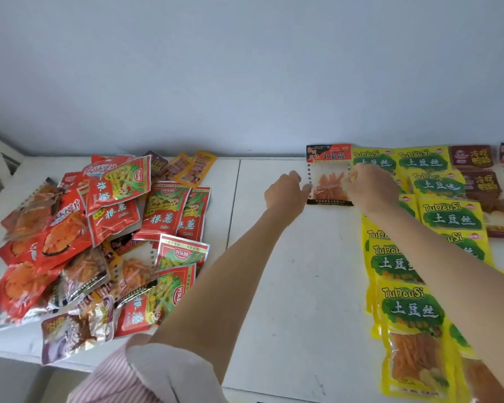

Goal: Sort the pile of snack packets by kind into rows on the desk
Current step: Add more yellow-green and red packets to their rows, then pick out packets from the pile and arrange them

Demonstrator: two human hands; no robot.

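Desk (pixel 297 286) white (seam down middle), wall (pixel 245 68) pale.

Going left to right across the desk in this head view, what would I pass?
Unsorted pile → left hand → clear packet with red header, pinched by both hands → right hand → yellow packet rows → dark red packets.

Snack packets (pixel 99 245) glossy plastic film (some foil-backed); desk (pixel 297 271) matt white.
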